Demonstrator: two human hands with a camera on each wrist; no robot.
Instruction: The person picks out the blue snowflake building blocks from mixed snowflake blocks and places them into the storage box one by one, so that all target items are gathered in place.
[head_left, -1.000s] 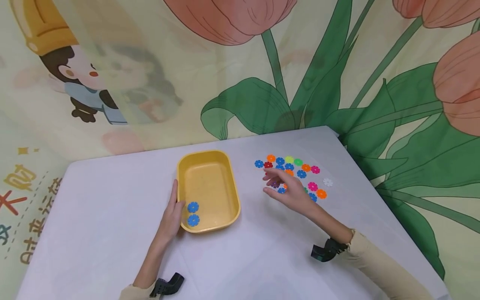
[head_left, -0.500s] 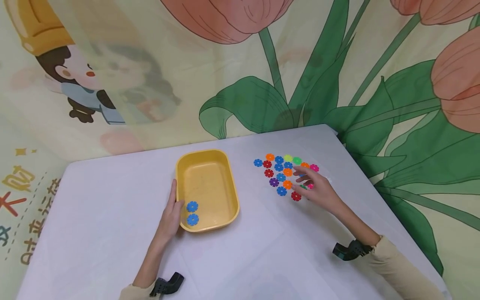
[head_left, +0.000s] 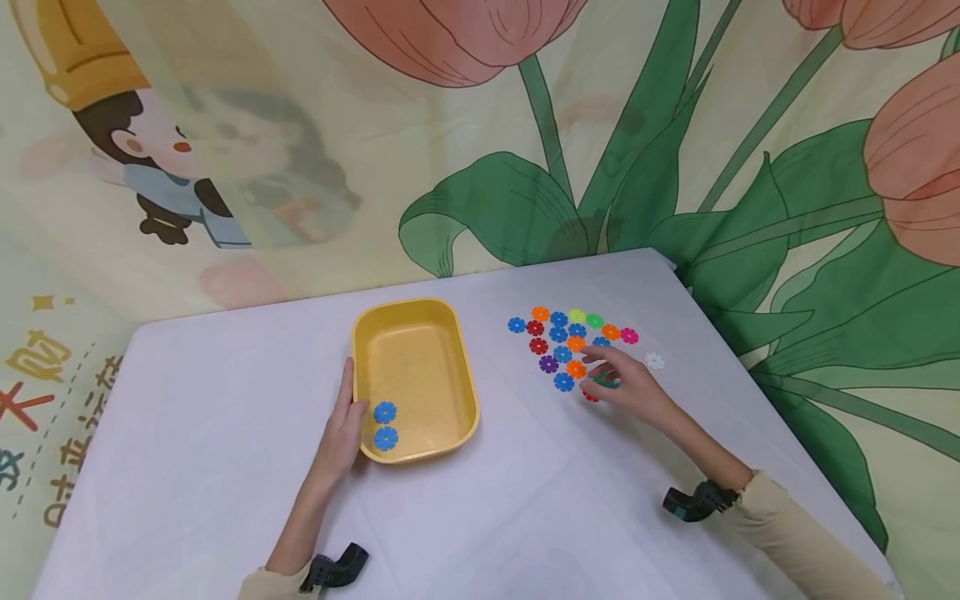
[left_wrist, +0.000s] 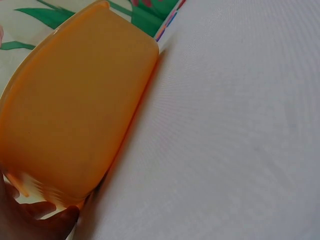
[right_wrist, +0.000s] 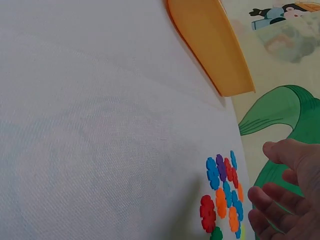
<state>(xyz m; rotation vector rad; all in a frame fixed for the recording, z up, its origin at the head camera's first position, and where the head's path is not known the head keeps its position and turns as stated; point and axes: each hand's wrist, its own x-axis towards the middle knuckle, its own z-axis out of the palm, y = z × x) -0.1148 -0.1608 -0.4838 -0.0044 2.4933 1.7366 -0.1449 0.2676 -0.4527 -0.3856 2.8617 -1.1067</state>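
Cream cloth [head_left: 450, 125] hangs across the upper half of the frame as a backdrop, softly rippled. Coral tulips [head_left: 457, 37] are printed at upper centre and upper right, with green leaves [head_left: 495, 208] reaching down the right side. At upper left is a printed cartoon figure [head_left: 172, 183] in a yellow hat; printed writing [head_left: 37, 354] runs down the left edge.

Filling most of the lower half, the bench [head_left: 210, 450] wears a white, faintly creased covering. Its back edge slants slightly upward to the right, and its right edge falls away towards the lower right corner.

Beige sleeves [head_left: 787, 533] enter at lower right and bottom left. A yellow tray [head_left: 431, 375] rests on the bench just left of centre. The left hand [head_left: 342, 437] holds the tray's left side, its grip closed on the wall with the thumb at the rim. The right hand [head_left: 633, 389] hovers right of centre, its grip spread, the thumb apart from loosely bent fingers.

Black wrist cameras [head_left: 701, 502] sit near both cuffs. Flower-shaped discs [head_left: 562, 354] in mixed colours lie scattered beneath and beside the right hand. Two blue discs [head_left: 386, 412] lie close together in the tray's lower left corner.
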